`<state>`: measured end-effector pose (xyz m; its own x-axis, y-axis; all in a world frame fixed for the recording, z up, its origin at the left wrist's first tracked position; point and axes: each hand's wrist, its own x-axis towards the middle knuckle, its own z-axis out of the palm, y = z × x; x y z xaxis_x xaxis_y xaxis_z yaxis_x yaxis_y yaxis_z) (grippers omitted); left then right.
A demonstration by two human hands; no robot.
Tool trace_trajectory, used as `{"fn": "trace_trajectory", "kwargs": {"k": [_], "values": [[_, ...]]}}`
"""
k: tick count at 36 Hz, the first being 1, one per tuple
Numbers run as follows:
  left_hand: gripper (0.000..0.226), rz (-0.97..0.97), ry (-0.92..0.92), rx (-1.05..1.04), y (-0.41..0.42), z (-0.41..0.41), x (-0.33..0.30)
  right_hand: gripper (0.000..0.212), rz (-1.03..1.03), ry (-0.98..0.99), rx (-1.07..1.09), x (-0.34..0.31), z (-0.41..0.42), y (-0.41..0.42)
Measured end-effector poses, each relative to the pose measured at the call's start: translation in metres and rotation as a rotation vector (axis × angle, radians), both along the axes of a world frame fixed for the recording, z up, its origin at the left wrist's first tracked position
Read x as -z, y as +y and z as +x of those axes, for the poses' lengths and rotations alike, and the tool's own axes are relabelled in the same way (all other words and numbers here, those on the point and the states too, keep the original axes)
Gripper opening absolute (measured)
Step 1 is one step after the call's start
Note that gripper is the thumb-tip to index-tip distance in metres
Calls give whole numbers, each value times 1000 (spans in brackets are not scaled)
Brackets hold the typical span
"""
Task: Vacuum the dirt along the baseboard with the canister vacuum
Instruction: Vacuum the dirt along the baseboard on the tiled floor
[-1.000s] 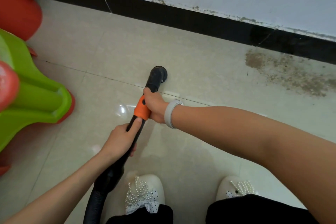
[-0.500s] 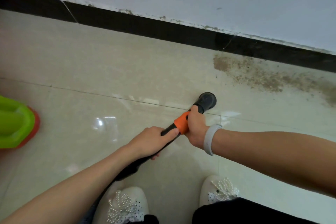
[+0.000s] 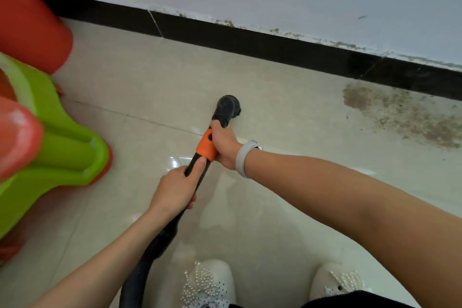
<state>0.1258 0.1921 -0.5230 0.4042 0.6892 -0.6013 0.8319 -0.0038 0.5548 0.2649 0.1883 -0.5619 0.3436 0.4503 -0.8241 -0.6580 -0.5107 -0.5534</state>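
Here the rigid black wand (image 3: 200, 175) is gripped by 2 hands: the right hand (image 3: 223, 145) at the orange collar (image 3: 206, 145), the left hand (image 3: 175, 187) just behind. The nozzle (image 3: 228, 106) sits ahead, the dirt (image 3: 400, 112) far right by the baseboard (image 3: 275, 50). It is judged light and stiff, its trailing hose (image 3: 140, 272) flexible.

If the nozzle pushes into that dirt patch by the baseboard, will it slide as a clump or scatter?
Probably scatters: the dirt patch looks like loose fine grains with stray specks around its edge. It likely lifts easily off the glossy tile floor. The nozzle is not on it yet.
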Motion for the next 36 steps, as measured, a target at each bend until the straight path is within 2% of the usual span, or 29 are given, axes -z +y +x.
{"fn": "trace_trajectory", "kwargs": {"k": [8,14,18,27,31,36], "values": [[59,60,-13,-298,11,-35,2,29,34,42,-281,-12,-45,49],[58,25,-35,-341,7,-34,4,28,45,43,-317,-12,-47,51],[53,-19,-40,-204,4,-31,3,28,15,10,-223,-6,-40,31],[48,-184,-56,140,-32,15,11,25,-79,-51,156,23,9,-56],[49,-207,-42,280,-46,43,12,29,-105,-58,282,24,36,-89],[51,-209,-46,380,-57,76,16,22,-98,-11,415,17,70,-115]]}}
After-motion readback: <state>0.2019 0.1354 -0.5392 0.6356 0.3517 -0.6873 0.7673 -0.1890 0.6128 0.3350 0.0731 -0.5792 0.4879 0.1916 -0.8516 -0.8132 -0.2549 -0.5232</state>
